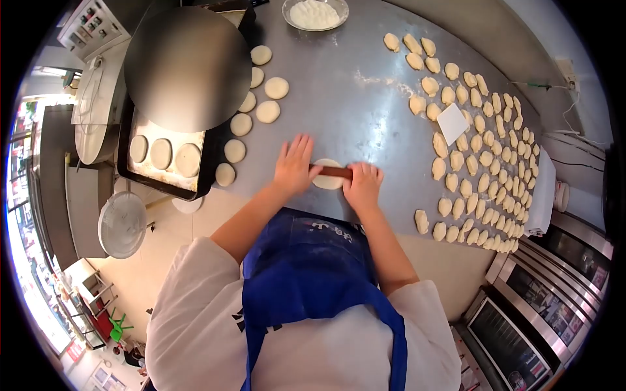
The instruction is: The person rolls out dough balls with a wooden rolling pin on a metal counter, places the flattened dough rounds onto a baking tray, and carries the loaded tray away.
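Observation:
A brown rolling pin [334, 171] lies across a flat round of dough [328, 182] near the front edge of the metal table [313, 111]. At the pin's left end is my left hand [295, 164], palm down, its fingers spread and pointing away from me. My right hand [364, 186] is on the other end, with its fingers bent over the pin. Several flat dough rounds [268, 111] lie to the left of my hands. Many small dough pieces [486, 158] cover the table's right side, with a white scraper [452, 124] among them.
A black tray [163, 186] holding dough rounds stands at the left, partly under a large dark disc [188, 68]. At the far edge is a bowl of flour [315, 14]. Ovens [508, 332] stand at the lower right, and a round lidded bin [122, 224] at the lower left.

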`<state>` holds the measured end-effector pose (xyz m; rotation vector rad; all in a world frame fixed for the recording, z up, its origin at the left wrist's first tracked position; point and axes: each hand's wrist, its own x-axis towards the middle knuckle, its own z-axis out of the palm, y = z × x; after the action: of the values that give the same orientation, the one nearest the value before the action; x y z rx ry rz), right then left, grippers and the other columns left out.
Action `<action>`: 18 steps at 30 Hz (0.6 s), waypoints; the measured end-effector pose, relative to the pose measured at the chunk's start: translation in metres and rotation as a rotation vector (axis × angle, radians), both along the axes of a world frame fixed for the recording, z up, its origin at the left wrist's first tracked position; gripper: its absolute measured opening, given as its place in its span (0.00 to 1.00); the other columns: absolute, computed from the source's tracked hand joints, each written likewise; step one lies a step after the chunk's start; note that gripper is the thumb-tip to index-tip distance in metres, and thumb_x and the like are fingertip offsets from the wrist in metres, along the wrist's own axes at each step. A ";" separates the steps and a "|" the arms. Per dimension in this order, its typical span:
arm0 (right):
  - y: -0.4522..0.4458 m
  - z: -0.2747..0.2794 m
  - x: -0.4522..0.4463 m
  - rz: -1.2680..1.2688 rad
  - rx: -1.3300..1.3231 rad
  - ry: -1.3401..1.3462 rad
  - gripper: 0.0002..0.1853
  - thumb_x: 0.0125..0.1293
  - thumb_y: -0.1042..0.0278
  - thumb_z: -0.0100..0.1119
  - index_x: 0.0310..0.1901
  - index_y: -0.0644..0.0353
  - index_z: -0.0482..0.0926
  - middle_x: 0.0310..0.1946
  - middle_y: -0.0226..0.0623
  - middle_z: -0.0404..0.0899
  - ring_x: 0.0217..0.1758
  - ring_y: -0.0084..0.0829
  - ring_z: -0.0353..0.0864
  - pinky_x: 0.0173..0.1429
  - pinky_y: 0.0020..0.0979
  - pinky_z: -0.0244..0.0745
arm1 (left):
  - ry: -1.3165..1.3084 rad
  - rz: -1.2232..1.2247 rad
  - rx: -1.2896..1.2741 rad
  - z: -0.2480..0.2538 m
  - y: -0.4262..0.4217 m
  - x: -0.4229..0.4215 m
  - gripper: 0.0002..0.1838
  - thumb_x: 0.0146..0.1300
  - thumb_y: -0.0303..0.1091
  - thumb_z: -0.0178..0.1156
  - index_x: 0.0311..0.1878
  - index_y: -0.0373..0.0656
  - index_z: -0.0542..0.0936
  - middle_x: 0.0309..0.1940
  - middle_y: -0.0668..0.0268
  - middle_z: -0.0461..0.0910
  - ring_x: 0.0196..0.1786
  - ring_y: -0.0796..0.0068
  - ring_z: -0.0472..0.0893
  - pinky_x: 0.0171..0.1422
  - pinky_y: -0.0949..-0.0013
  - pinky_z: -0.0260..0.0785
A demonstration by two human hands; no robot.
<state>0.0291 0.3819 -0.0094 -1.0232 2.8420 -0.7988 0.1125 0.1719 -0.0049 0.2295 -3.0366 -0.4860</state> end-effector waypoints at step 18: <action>0.067 -0.028 0.071 0.179 0.149 0.009 0.41 0.62 0.50 0.67 0.75 0.58 0.68 0.77 0.42 0.68 0.81 0.42 0.63 0.81 0.59 0.47 | -0.069 -0.428 0.014 -0.004 0.006 0.078 0.45 0.62 0.51 0.69 0.78 0.39 0.66 0.80 0.57 0.63 0.84 0.59 0.59 0.84 0.49 0.52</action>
<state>0.1002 0.4488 -0.0374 -1.2379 2.7174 -0.5599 0.1902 0.1781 -0.0088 -0.4219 -3.1484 -0.5287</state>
